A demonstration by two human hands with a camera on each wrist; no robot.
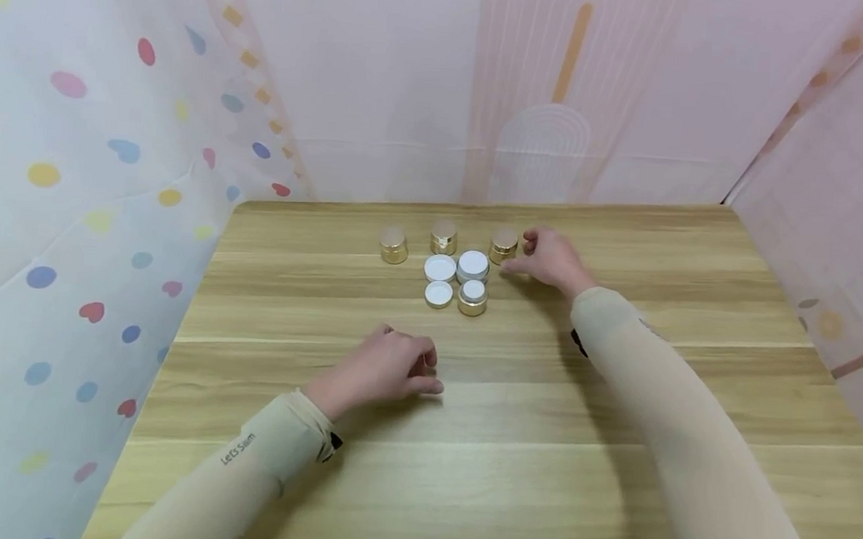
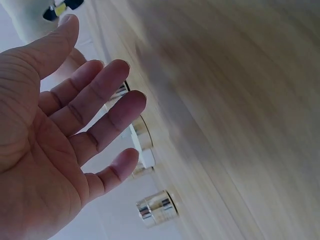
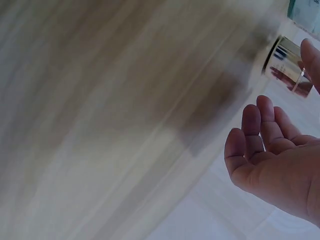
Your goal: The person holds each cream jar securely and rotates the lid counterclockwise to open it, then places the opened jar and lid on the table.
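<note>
Rightmost gold jar (image 1: 504,248), right hand (image 1: 550,259) beside it, grip parted, left hand (image 1: 387,365) loosely spread

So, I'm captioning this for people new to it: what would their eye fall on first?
Probably the cluster of two white discs and two white-topped jars, bright against the wooden table, with three gold-coloured jars toward its far edge. Next comes the right hand, fingers parted beside the rightmost gold-coloured jar. The left hand, holding nothing, hangs over the table nearer the camera.
</note>
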